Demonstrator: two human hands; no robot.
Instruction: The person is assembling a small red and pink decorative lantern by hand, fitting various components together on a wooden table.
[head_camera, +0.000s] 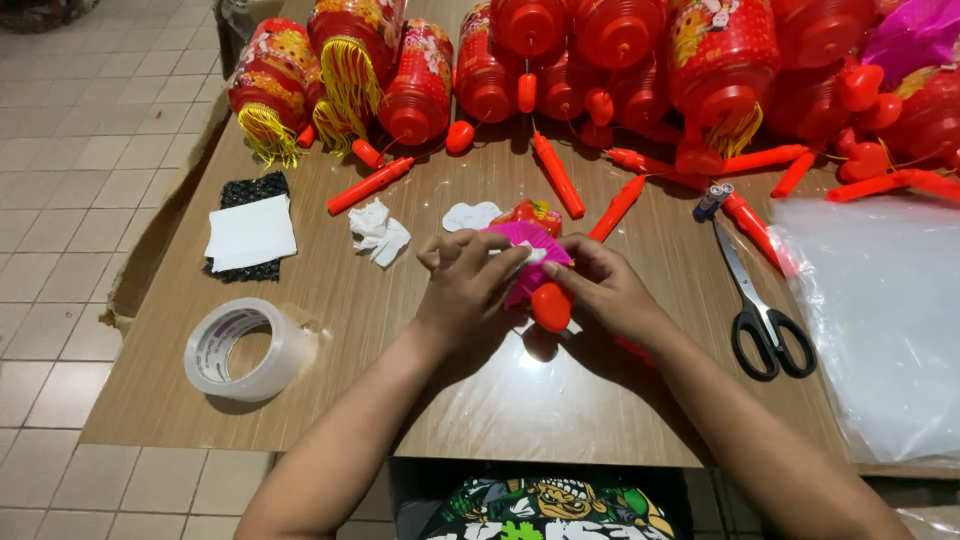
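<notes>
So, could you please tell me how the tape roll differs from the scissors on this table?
The tape roll is a round, clear ring with a white core; the scissors are long, with grey blades and black handles. The tape roll lies near the left hand, the scissors beyond the right hand. Both lie flat on the wooden table, untouched.

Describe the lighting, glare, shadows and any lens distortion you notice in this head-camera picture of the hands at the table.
Head view: even indoor light; soft glare on the glossy table below the hands; faint shadows under the left hand, right hand and tape roll. The wide lens bends the table edges and floor tiles outward. Focus is sharp on the pink lantern; nothing is clearly blurred.
</notes>
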